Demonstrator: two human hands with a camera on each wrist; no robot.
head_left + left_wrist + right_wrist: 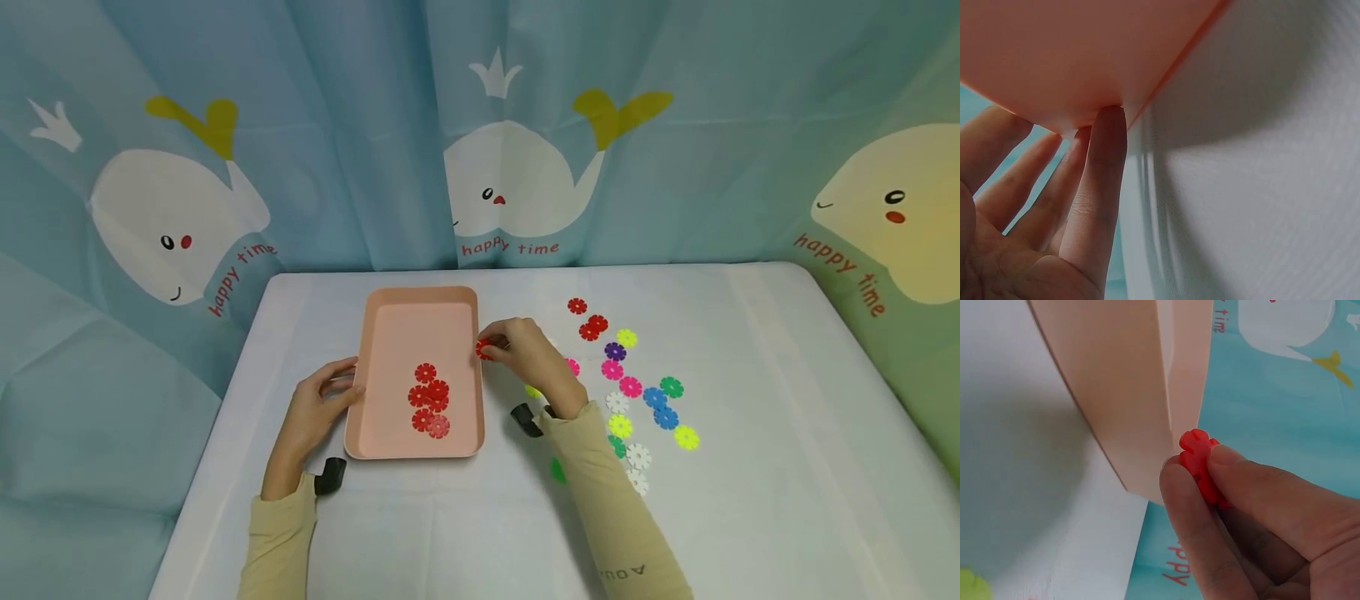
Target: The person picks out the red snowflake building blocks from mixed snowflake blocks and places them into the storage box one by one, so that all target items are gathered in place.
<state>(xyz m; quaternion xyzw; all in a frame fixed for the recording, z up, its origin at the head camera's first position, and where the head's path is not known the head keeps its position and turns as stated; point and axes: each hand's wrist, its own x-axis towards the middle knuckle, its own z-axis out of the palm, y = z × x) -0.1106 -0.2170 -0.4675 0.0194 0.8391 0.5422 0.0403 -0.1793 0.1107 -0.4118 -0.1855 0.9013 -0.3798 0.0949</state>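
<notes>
My right hand (528, 354) pinches a red snowflake-shaped plastic disc (1197, 464) between thumb and fingers, at the right rim of a pink tray (390, 333). In the right wrist view, the disc is seen partly edge-on in front of the tray's outer wall. My left hand (313, 408) is at the tray's left side; its extended fingers (1099, 187) touch the outer wall and the thumb lies at the rim. Inside the tray, several red discs (418, 396) lie in a loose, overlapping group, one of them paler (438, 427).
Right of the tray, loose discs lie scattered: red (577, 306), purple (615, 351), pink (631, 387), blue (665, 417), green (672, 387), yellow (686, 437) and white (638, 456). My right forearm covers part of them. A whale-print curtain (360, 167) hangs behind the white table (787, 400).
</notes>
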